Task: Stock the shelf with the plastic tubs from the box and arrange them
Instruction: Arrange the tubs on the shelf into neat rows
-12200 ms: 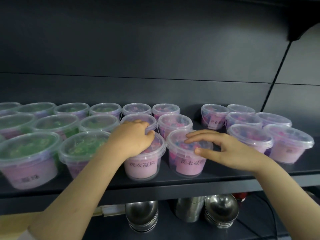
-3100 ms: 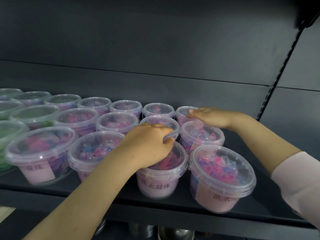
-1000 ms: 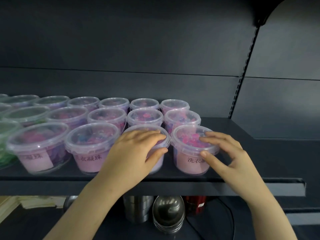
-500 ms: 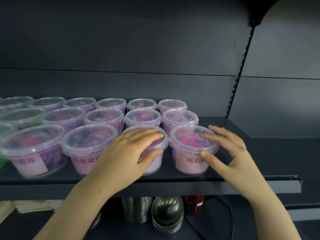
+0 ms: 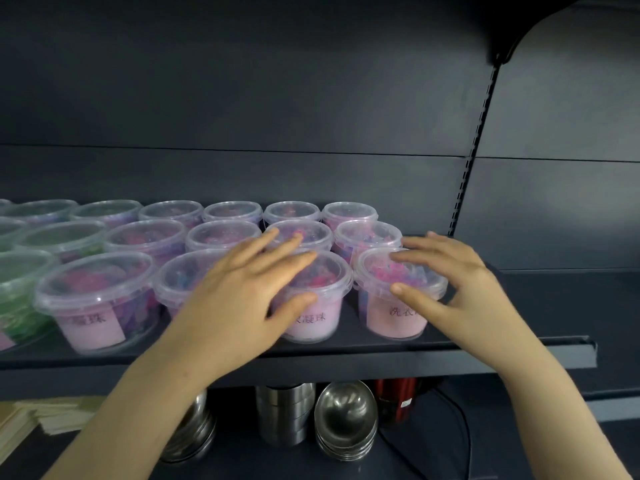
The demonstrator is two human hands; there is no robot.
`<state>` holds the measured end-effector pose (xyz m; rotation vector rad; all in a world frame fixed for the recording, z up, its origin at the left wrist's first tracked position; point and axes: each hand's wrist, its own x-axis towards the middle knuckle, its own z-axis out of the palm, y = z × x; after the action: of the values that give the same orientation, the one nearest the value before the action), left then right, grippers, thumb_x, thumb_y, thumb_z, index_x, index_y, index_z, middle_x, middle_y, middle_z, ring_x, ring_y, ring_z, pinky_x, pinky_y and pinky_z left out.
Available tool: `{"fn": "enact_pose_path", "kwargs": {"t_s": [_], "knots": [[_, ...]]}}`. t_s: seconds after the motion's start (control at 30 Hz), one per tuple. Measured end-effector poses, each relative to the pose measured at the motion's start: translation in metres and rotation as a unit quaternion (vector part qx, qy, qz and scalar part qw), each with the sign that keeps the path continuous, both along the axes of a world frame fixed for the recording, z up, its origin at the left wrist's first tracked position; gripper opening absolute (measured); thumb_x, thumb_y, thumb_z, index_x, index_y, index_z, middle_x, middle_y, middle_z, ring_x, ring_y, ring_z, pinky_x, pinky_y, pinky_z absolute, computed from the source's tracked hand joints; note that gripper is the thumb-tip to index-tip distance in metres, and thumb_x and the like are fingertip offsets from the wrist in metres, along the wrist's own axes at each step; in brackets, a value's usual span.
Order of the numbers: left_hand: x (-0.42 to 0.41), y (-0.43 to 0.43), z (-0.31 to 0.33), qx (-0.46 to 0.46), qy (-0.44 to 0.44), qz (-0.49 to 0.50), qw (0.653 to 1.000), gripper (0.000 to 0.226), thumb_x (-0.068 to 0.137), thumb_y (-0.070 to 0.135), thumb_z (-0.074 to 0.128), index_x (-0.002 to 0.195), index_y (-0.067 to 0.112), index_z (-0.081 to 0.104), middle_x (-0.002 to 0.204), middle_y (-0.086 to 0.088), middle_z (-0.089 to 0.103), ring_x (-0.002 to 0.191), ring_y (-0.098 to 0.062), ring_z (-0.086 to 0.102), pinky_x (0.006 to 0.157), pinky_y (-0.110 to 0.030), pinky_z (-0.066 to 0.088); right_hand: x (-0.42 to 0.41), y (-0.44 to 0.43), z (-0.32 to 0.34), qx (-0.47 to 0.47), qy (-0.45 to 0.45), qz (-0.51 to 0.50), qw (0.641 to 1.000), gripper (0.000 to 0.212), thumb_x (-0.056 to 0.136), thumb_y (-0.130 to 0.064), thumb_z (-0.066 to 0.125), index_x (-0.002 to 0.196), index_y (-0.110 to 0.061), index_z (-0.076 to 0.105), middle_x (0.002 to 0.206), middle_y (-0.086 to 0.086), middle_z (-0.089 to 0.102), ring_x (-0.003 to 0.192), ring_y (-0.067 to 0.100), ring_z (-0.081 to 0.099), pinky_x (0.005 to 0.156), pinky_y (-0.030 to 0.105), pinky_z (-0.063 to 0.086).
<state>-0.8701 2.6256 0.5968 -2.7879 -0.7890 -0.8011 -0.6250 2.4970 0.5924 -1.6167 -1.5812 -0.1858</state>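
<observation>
Head cam: left hand (image 5: 242,299) now lifted a bit, fingers spread flat and loose over the second-from-right front tub (image 5: 311,306), thumb against its wall, no longer curled round the lid like half a second back. Right hand (image 5: 446,282) same deal, fingers splayed over the rightmost front tub (image 5: 391,306), thumb at its rim. Tubs sitting in three tidy rows on the dark shelf (image 5: 519,351), touching or nearly. Looks like final nudging, basically done. No box in sight.
</observation>
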Motion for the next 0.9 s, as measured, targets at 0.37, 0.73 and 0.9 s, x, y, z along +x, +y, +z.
{"fn": "enact_pose_path", "kwargs": {"t_s": [0.37,0.73,0.9], "knots": [[-0.066,0.033,0.000,-0.036,-0.020,0.058,0.997,0.035,0.094,0.043,0.047,0.119,0.029,0.068,0.121,0.012,0.067,0.113,-0.016,0.061,0.093,-0.033,0.048,-0.079,0.052,0.001,-0.076,-0.080,0.013,0.994,0.033,0.078,-0.035,0.078,0.111,-0.027,0.074,0.114,-0.010,0.070,0.113,0.011,0.057,0.099,0.014,0.037],[-0.046,0.034,0.013,-0.051,-0.030,-0.001,0.998,0.045,0.092,0.051,0.044,0.131,0.032,0.057,0.137,0.013,0.055,0.124,-0.016,0.052,0.100,-0.034,0.040,-0.063,0.030,0.016,-0.057,-0.002,0.014,0.998,0.038,0.080,-0.036,0.074,0.117,-0.028,0.070,0.123,-0.020,0.063,0.118,-0.010,0.050,0.099,0.003,0.030],[0.001,0.016,0.014,-0.055,0.013,-0.075,0.996,0.049,0.093,0.055,0.041,0.137,0.035,0.049,0.144,0.017,0.047,0.133,-0.010,0.040,0.109,-0.032,0.030,-0.011,-0.010,0.024,-0.086,0.016,-0.049,0.995,0.026,0.083,-0.040,0.068,0.108,-0.044,0.070,0.121,-0.030,0.060,0.118,-0.013,0.048,0.098,0.011,0.035]]}}
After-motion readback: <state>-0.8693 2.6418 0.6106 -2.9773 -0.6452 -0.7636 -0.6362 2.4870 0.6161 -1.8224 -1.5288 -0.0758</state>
